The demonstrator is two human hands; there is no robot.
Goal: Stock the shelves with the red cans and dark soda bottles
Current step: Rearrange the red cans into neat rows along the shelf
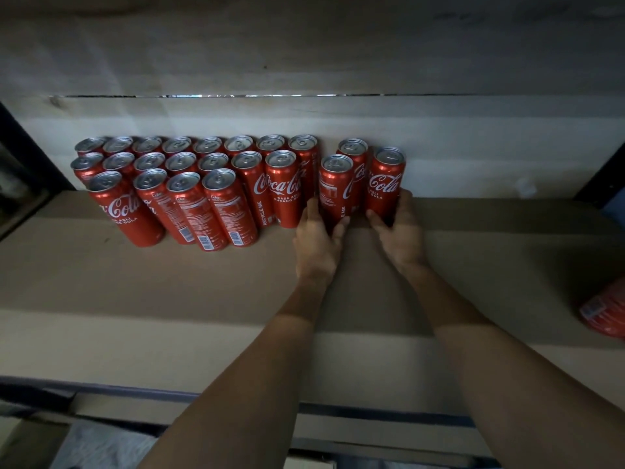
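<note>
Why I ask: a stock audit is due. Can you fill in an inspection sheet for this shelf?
Surface: cardboard-lined shelf, dimly lit.
Job's things: red cans upright in three rows at back left; three more stand apart to their right; no bottles seen.
Clutter: red object at right edge, blurred.
Grippers: left hand grips front middle can; right hand grips rightmost can.
Cables: nothing seen.
Surroundings: board wall behind; dark frame at the side.
</note>
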